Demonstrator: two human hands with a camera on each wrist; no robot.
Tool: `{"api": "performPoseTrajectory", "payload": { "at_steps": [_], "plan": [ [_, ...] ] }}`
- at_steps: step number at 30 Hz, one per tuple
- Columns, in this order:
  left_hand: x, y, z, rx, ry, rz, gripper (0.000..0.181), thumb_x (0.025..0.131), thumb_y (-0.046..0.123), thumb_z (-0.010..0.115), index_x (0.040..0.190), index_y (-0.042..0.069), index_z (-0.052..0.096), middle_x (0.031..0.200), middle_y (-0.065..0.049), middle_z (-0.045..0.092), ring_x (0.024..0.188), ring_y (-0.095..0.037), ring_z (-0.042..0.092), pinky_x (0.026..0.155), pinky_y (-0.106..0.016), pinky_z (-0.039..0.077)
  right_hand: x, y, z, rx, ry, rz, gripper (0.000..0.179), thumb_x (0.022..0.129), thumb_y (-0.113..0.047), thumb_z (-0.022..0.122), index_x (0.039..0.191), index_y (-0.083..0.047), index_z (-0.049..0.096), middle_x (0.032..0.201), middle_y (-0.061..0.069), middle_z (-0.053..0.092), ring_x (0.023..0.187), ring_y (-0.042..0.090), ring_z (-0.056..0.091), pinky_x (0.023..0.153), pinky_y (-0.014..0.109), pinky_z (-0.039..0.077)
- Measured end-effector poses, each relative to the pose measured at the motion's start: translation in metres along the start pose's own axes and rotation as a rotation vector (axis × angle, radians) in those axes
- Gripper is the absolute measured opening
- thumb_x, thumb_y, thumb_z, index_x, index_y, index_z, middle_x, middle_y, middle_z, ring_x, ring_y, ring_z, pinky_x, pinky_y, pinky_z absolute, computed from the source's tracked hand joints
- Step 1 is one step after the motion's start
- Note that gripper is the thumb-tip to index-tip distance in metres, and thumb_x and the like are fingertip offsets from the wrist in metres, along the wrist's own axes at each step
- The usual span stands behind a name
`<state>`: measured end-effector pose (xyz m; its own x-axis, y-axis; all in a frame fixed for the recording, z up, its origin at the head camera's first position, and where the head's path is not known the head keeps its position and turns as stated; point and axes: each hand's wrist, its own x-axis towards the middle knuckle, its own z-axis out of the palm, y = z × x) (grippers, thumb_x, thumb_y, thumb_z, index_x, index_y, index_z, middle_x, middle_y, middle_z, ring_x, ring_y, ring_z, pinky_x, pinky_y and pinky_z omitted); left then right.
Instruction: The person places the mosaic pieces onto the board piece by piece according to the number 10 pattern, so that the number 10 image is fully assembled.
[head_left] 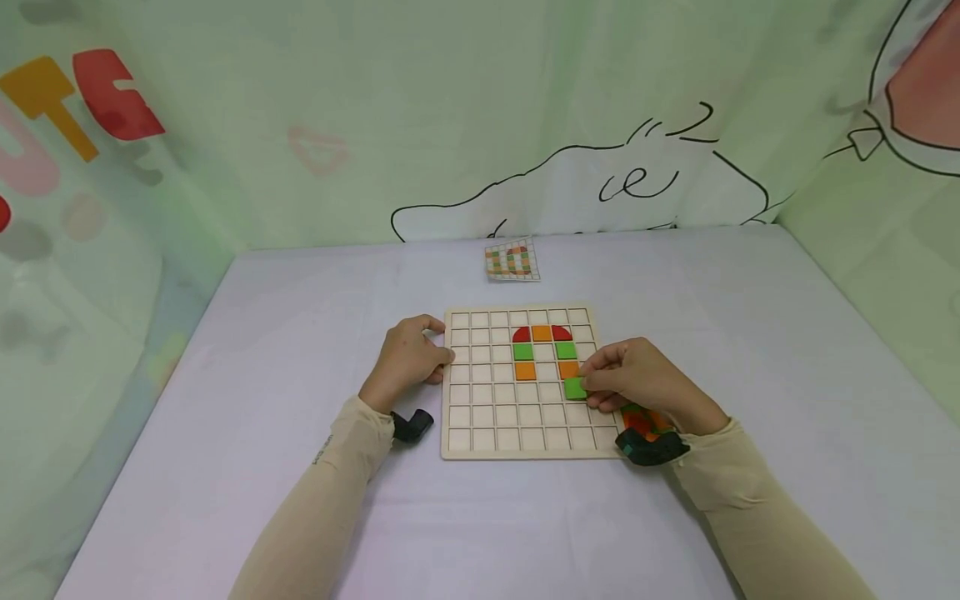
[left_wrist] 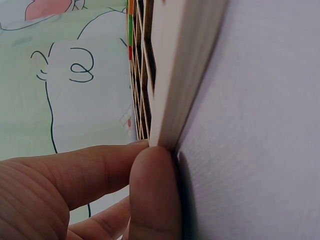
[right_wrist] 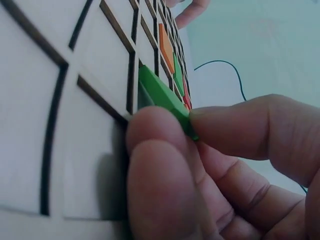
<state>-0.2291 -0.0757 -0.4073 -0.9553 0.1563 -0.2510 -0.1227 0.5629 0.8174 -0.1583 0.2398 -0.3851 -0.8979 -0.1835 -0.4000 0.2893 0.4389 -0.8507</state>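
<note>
green tile [head_left: 574,389] is pinched at its right side by the right hand [head_left: 637,379], held tilted over the board [head_left: 480,457], just nearside of the right column's orange tile [head_left: 567,369].

a bench [head_left: 210,400] with a pale lilac-white top lies under the left grip [head_left: 405,358] and the right grip [head_left: 637,379], reaching well out to either side of them. beyond both, along its far edge, rises a pale green hanging [head_left: 300,100], bearing a white cartoon shape [head_left: 547,196] outlined in black. to the left grip's left, a side hanging [head_left: 97,250] shows orange, red and pink letters [head_left: 105,100] among greyish blotches, perhaps printed but too blurred to tell. to the right grip's right, another green hanging [head_left: 900,267] carries a pinkish-red patch [head_left: 930,92] edged in black. the light is soft.
</note>
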Motion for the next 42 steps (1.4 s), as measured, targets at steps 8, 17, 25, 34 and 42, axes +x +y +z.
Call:
{"api": "performPoseTrajectory", "payload": {
  "at_steps": [8, 17, 25, 34, 42],
  "plan": [
    [0.000, 0.001, 0.000, -0.001, 0.003, -0.003, 0.045, 0.090, 0.004, 0.077, 0.132, 0.001, 0.063, 0.080, -0.011, 0.070, 0.052, -0.011, 0.067, 0.055, -0.025, 0.058, 0.002, 0.002, 0.000, 0.006, -0.004, -0.007, 0.025, 0.095, -0.009, 0.072, 0.112, 0.009, 0.068, 0.087, 0.007, 0.074, 0.074, 0.016, 0.072, 0.067, 0.029, 0.063],
    [-0.001, 0.002, 0.002, 0.010, -0.001, -0.006, 0.046, 0.090, 0.005, 0.077, 0.133, 0.002, 0.063, 0.079, -0.010, 0.070, 0.052, -0.011, 0.067, 0.054, -0.024, 0.056, -0.003, 0.001, -0.009, -0.015, 0.031, -0.014, 0.025, 0.095, -0.010, 0.072, 0.112, 0.009, 0.068, 0.087, 0.010, 0.073, 0.074, 0.018, 0.071, 0.068, 0.030, 0.063],
    [-0.005, 0.006, 0.000, 0.021, 0.001, -0.012, 0.045, 0.091, 0.005, 0.076, 0.134, 0.002, 0.062, 0.075, -0.009, 0.069, 0.051, -0.010, 0.064, 0.053, -0.022, 0.053, -0.018, 0.007, -0.057, -0.107, 0.193, -0.017, 0.038, 0.100, -0.019, 0.070, 0.125, 0.009, 0.062, 0.095, 0.006, 0.071, 0.075, 0.015, 0.068, 0.070, 0.029, 0.062],
    [-0.005, 0.004, 0.000, 0.022, 0.006, -0.018, 0.046, 0.091, 0.005, 0.076, 0.134, 0.003, 0.062, 0.077, -0.009, 0.069, 0.051, -0.011, 0.064, 0.053, -0.022, 0.054, -0.024, 0.030, -0.087, -0.307, 0.190, 0.122, 0.039, 0.098, -0.026, 0.071, 0.123, 0.004, 0.064, 0.083, 0.001, 0.064, 0.075, 0.017, 0.060, 0.066, 0.028, 0.056],
    [-0.004, 0.005, 0.001, 0.034, 0.005, -0.013, 0.046, 0.091, 0.006, 0.076, 0.135, 0.002, 0.062, 0.080, -0.010, 0.071, 0.052, -0.011, 0.066, 0.054, -0.023, 0.055, -0.025, 0.035, -0.087, -0.313, 0.150, 0.129, 0.043, 0.091, -0.022, 0.077, 0.121, 0.006, 0.065, 0.096, 0.004, 0.068, 0.080, 0.016, 0.064, 0.070, 0.028, 0.058]
  ]
}}
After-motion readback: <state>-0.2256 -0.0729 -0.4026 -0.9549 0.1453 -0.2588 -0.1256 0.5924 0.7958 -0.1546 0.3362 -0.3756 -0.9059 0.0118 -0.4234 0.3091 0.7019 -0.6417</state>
